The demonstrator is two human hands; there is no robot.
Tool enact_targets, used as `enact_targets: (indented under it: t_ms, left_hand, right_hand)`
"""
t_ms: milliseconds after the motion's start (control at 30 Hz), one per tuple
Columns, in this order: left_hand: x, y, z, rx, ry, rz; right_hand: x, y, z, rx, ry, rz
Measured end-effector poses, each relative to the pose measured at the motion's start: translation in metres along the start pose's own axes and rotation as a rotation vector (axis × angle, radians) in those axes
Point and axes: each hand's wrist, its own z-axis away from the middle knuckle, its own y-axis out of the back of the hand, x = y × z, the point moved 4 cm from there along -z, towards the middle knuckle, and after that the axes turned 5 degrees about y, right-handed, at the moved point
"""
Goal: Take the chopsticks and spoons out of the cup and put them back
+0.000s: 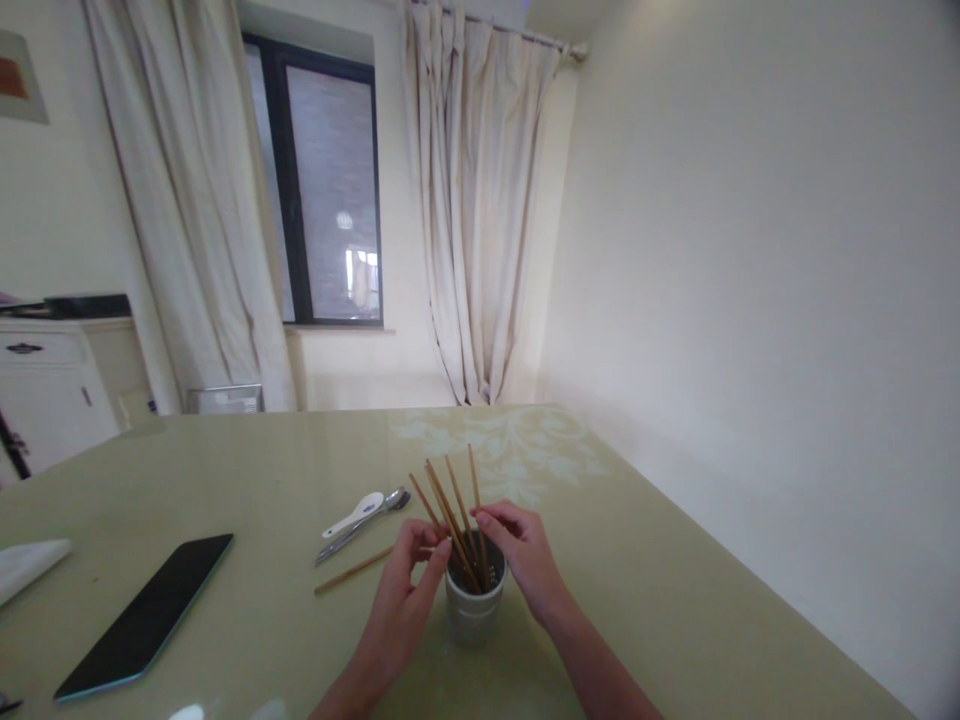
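Note:
Several wooden chopsticks [454,510] stand slanted in a pale cup [474,607] with holes showing inside it. On the cup's left, my left hand [405,590] is closed, thumb and fingers pinching a chopstick near the rim. My right hand [529,555], at the right of the rim, pinches another upright chopstick [473,475] between thumb and forefinger. One loose chopstick [352,572] lies on the table, its far end hidden behind my left hand. Beyond it lie a white spoon [356,513] and metal spoons [386,503], partly overlapping.
A dark flat tablet-like device [154,610] lies on the glossy green table [262,470] at the left. A white object [30,565] sits at the left edge. The wall [750,350] runs along the table's right side. Curtains [480,200] hang beside a window [334,200].

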Motion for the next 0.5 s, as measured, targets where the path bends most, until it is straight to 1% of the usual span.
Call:
enact_targets:
  t_ms: [167, 267, 500]
  left_hand:
    - [0.005, 0.0, -0.002, -0.062, 0.037, 0.025]
    - [0.006, 0.0, -0.003, -0.09, 0.034, 0.055]
    - [0.003, -0.001, -0.004, -0.086, 0.054, 0.086]
  right_hand:
    - [0.005, 0.0, 0.0, -0.023, -0.054, -0.017]
    - [0.007, 0.0, 0.0, -0.041, -0.07, -0.015]
    - [0.011, -0.001, 0.001, -0.076, -0.109, -0.052]
